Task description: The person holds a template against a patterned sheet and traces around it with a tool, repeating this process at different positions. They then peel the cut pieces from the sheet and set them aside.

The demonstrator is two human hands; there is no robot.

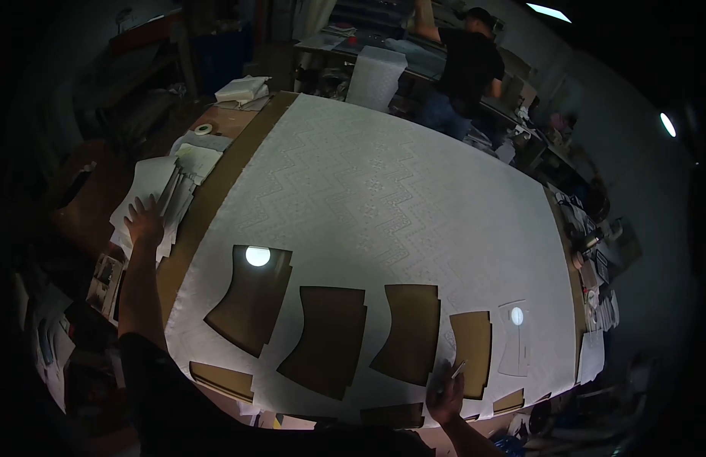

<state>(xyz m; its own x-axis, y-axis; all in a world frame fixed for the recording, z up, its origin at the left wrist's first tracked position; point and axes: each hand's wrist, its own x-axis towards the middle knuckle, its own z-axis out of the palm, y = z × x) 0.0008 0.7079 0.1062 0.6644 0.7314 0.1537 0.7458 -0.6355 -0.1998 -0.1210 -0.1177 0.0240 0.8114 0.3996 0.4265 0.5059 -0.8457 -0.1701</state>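
My left hand [145, 222] lies with fingers spread on white cut pieces [148, 179] stacked beside the table's left edge. My right hand [445, 392], low at the front of the table, is closed around a small pale stick-like tool [459, 369]; its exact kind is too dark to make out. Under it spreads a white patterned fabric [330, 183] with zigzag lines. Several curved panels are cut out of the fabric, and the brown tabletop [322, 339] shows through the holes. To the right of this hand a clear, thinly outlined template [513, 343] rests on the fabric.
At the far side stands another person [469, 72] in dark clothes, near a covered white block [376, 78]. A tape roll [203, 129] and a white bundle [242, 90] sit at the left. Clutter [593, 266] lines the right edge.
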